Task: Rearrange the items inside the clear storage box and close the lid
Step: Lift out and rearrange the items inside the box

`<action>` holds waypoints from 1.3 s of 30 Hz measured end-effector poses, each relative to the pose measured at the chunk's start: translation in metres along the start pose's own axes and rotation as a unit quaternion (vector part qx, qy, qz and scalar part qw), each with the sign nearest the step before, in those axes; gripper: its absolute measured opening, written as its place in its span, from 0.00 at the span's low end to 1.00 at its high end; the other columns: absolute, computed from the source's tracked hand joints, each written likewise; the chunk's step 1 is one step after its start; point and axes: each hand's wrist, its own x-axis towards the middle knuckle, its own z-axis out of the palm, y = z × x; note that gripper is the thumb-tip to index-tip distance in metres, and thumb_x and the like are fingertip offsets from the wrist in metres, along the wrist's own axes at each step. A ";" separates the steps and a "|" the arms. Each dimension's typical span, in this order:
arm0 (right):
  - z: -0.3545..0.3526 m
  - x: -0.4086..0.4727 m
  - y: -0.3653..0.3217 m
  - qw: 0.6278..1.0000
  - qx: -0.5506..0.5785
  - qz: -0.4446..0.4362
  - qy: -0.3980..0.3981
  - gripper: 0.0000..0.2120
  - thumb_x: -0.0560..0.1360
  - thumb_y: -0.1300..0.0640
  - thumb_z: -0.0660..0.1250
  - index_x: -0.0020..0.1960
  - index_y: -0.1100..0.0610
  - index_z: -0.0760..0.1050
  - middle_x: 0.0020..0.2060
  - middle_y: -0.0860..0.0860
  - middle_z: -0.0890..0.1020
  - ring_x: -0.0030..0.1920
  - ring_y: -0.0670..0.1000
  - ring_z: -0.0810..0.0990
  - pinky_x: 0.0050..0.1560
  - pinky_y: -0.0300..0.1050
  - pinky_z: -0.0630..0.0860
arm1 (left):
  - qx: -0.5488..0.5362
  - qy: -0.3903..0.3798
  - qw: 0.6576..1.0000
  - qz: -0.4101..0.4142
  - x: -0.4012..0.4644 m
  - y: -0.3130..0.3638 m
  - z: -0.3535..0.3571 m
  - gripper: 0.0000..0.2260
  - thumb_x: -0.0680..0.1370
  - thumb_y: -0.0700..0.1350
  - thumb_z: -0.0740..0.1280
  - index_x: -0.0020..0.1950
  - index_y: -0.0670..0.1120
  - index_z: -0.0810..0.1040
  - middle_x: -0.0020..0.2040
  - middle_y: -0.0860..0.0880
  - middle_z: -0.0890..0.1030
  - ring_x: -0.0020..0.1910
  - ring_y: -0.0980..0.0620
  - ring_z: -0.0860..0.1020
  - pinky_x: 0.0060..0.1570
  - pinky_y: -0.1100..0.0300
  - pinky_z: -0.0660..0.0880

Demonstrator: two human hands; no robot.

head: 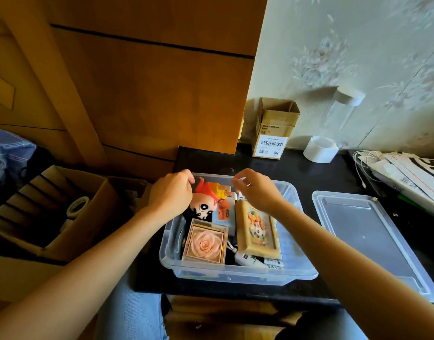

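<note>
The clear storage box (pixel 294 273) stands open on the black table. Inside lie a cartoon figure (pixel 206 204) with a red shirt at the far end, a boxed peach rose (pixel 206 244) at the near left and a framed picture (pixel 257 229) at the right. White pens (pixel 255 261) lie at the near side. My left hand (pixel 171 192) hovers over the figure's head with its fingers curled; what they touch is hidden. My right hand (pixel 255 190) hangs over the figure's legs, fingers loosely curled, with nothing seen between them. The clear lid (pixel 373 241) lies flat to the right of the box.
A small cardboard carton (pixel 272 128) and a white tape roll (pixel 320 149) stand at the back of the table. White cables and papers (pixel 407 173) lie at the far right. An open cardboard box (pixel 64 212) stands on the left, beside a wooden cabinet (pixel 137 94).
</note>
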 end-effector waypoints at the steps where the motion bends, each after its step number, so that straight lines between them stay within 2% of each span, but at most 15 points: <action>1: 0.006 0.004 -0.007 0.999 -0.043 0.003 -0.016 0.15 0.78 0.46 0.60 0.59 0.54 0.72 0.48 0.51 0.81 0.44 0.51 0.80 0.42 0.43 0.77 | -0.007 -0.004 1.000 -0.005 -0.001 -0.001 0.001 0.12 0.80 0.42 0.56 0.55 0.51 0.77 0.50 0.47 0.83 0.47 0.44 0.80 0.38 0.57 0.71; 4: 0.021 0.012 -0.020 0.985 -0.168 -0.022 -0.028 0.15 0.79 0.47 0.60 0.53 0.58 0.76 0.45 0.54 0.82 0.41 0.54 0.81 0.38 0.43 0.74 | -0.034 -0.017 0.999 -0.017 0.000 -0.002 0.002 0.12 0.80 0.41 0.55 0.54 0.51 0.77 0.50 0.48 0.83 0.47 0.46 0.80 0.43 0.54 0.76; 6: 0.025 0.015 -0.024 0.981 -0.188 -0.037 -0.028 0.15 0.80 0.51 0.58 0.47 0.61 0.78 0.42 0.56 0.82 0.37 0.53 0.79 0.35 0.42 0.71 | -0.055 -0.015 0.998 -0.027 0.001 -0.005 0.000 0.12 0.79 0.40 0.55 0.52 0.51 0.77 0.49 0.48 0.83 0.47 0.46 0.79 0.45 0.52 0.77; 9: 0.018 0.014 -0.020 0.996 -0.089 -0.033 -0.004 0.12 0.79 0.57 0.58 0.46 0.61 0.78 0.38 0.55 0.81 0.36 0.53 0.80 0.38 0.45 0.74 | -0.079 -0.011 0.996 -0.040 0.005 -0.009 -0.005 0.13 0.79 0.40 0.54 0.50 0.52 0.77 0.49 0.49 0.83 0.46 0.45 0.79 0.45 0.49 0.78; 11: 0.006 0.011 -0.010 0.999 -0.011 -0.019 0.044 0.12 0.79 0.58 0.58 0.42 0.59 0.77 0.33 0.52 0.78 0.31 0.50 0.78 0.36 0.45 0.74 | -0.086 -0.017 0.996 -0.036 0.008 -0.010 -0.008 0.14 0.78 0.38 0.54 0.50 0.51 0.77 0.48 0.49 0.83 0.46 0.46 0.80 0.45 0.49 0.78; 15: -0.010 0.001 0.012 0.991 0.085 0.025 0.098 0.13 0.80 0.59 0.56 0.44 0.62 0.77 0.33 0.49 0.76 0.31 0.48 0.73 0.37 0.48 0.74 | -0.078 -0.106 0.991 0.025 0.011 0.002 -0.002 0.15 0.78 0.33 0.56 0.49 0.47 0.80 0.49 0.47 0.82 0.49 0.49 0.80 0.48 0.56 0.77; 18: -0.014 -0.007 0.026 0.985 0.124 0.063 0.105 0.13 0.81 0.58 0.54 0.45 0.61 0.75 0.34 0.49 0.75 0.32 0.48 0.72 0.35 0.45 0.72 | -0.015 -0.177 0.982 0.059 0.012 0.012 0.011 0.16 0.78 0.33 0.56 0.48 0.48 0.81 0.51 0.47 0.80 0.53 0.50 0.76 0.44 0.62 0.72; 20: -0.015 -0.011 0.035 0.979 0.158 0.084 0.101 0.14 0.81 0.59 0.53 0.44 0.62 0.74 0.32 0.50 0.74 0.31 0.49 0.70 0.34 0.45 0.69 | 0.033 -0.226 0.972 0.052 0.015 0.017 0.022 0.15 0.78 0.33 0.57 0.52 0.47 0.81 0.54 0.46 0.79 0.54 0.49 0.75 0.46 0.60 0.72; 22: -0.015 -0.014 0.042 0.977 0.171 0.096 0.088 0.13 0.81 0.61 0.54 0.43 0.63 0.74 0.30 0.51 0.73 0.30 0.50 0.69 0.34 0.47 0.68 | 0.079 -0.257 0.962 0.045 0.019 0.021 0.031 0.14 0.77 0.33 0.60 0.56 0.45 0.79 0.55 0.45 0.80 0.52 0.46 0.77 0.46 0.57 0.75; 25: -0.008 -0.019 0.052 0.987 0.127 0.090 0.045 0.12 0.80 0.60 0.55 0.42 0.60 0.74 0.30 0.49 0.73 0.31 0.48 0.71 0.32 0.40 0.68 | 0.165 -0.250 0.952 0.071 0.026 0.025 0.040 0.15 0.77 0.33 0.61 0.61 0.43 0.77 0.57 0.43 0.80 0.52 0.45 0.79 0.46 0.55 0.76; 27: -0.001 -0.022 0.057 0.990 0.106 0.086 0.030 0.12 0.81 0.58 0.54 0.43 0.57 0.73 0.31 0.48 0.75 0.31 0.47 0.73 0.31 0.38 0.68 | 0.229 -0.249 0.935 0.110 0.030 0.027 0.047 0.14 0.77 0.33 0.61 0.60 0.43 0.76 0.57 0.43 0.80 0.54 0.44 0.79 0.46 0.55 0.73; 30: 0.007 -0.023 0.063 0.990 0.104 0.085 0.036 0.11 0.81 0.55 0.55 0.45 0.56 0.73 0.34 0.48 0.77 0.34 0.49 0.75 0.35 0.43 0.72 | 0.309 -0.257 0.903 0.150 0.030 0.031 0.060 0.12 0.78 0.35 0.60 0.59 0.42 0.77 0.58 0.42 0.79 0.58 0.42 0.78 0.49 0.54 0.74; 34: 0.010 -0.024 0.068 0.990 0.111 0.083 0.042 0.12 0.81 0.53 0.55 0.46 0.57 0.74 0.36 0.51 0.79 0.36 0.50 0.77 0.40 0.48 0.76 | 0.305 -0.289 0.900 0.115 0.032 0.026 0.075 0.11 0.79 0.39 0.60 0.60 0.43 0.77 0.59 0.43 0.79 0.58 0.44 0.78 0.52 0.54 0.74; 39: 0.012 -0.026 0.076 0.987 0.133 0.087 0.039 0.15 0.81 0.53 0.55 0.46 0.60 0.76 0.35 0.52 0.78 0.34 0.50 0.76 0.39 0.48 0.76 | 0.258 -0.339 0.902 0.066 0.040 0.026 0.076 0.10 0.78 0.37 0.61 0.57 0.43 0.76 0.57 0.43 0.79 0.54 0.45 0.79 0.45 0.57 0.72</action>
